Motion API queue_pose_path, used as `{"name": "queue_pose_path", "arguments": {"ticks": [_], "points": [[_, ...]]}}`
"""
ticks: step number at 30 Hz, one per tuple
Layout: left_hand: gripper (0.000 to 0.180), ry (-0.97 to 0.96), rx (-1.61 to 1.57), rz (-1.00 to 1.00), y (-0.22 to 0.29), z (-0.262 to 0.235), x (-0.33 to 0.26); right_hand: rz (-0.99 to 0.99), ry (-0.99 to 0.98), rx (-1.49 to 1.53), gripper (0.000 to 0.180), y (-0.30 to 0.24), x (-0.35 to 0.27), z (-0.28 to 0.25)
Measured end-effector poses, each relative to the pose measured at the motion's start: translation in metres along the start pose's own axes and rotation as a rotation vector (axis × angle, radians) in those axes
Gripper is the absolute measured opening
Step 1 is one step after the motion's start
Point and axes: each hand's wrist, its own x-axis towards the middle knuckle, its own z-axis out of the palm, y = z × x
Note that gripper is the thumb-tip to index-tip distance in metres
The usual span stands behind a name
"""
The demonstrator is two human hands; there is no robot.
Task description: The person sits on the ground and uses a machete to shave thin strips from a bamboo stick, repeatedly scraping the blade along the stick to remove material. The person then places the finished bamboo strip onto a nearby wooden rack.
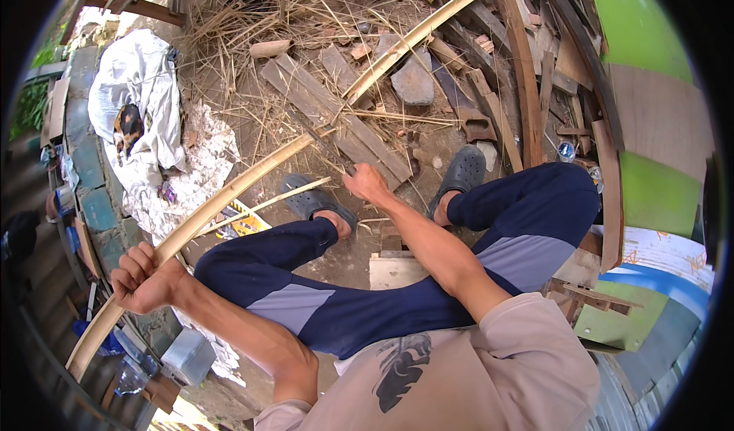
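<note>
My left hand (pixel 145 278) is closed around a long pale bamboo strip (pixel 222 198), which slants from the lower left up toward the middle. My right hand (pixel 367 183), low between my feet, is closed on the handle end of a dark, narrow-bladed knife (pixel 330 151). Its blade points up and left and crosses the strip near the strip's far end. Beyond it, another length of bamboo (pixel 428 27) runs to the upper right; whether the two lengths are joined, I cannot tell. A thinner bamboo sliver (pixel 264 205) lies below the held strip, near my left shoe.
Wooden boards (pixel 336 118) lie on the dirt before my feet, beside a grey stone (pixel 413 79) and a handsaw (pixel 478 125). Bamboo shavings (pixel 290 18) litter the far ground. A calico cat (pixel 128 129) rests on white sacking (pixel 141 72). Scrap timber (pixel 524 72) is heaped at right.
</note>
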Motion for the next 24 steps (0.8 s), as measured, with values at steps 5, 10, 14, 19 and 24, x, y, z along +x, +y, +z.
{"name": "queue_pose_path", "arguments": {"ticks": [5, 10, 14, 19, 24], "points": [[0.036, 0.006, 0.038, 0.021, 0.003, -0.008, 0.000, -0.196, -0.038, -0.110, 0.041, -0.032, -0.025, -0.010], [0.035, 0.031, 0.014, 0.014, 0.001, 0.001, -0.003, 0.035, 0.021, -0.045, 0.038, 0.012, 0.004, 0.004], [0.035, 0.030, 0.037, 0.041, 0.014, -0.006, -0.007, -0.102, -0.148, -0.068, 0.039, -0.043, -0.035, -0.019], [0.035, -0.004, 0.008, 0.011, 0.006, 0.002, -0.009, 0.056, 0.046, -0.092, 0.045, 0.029, -0.004, 0.000], [0.035, 0.104, 0.073, 0.038, 0.007, 0.008, -0.011, 0.271, -0.158, -0.092, 0.049, 0.042, 0.025, -0.016]]}}
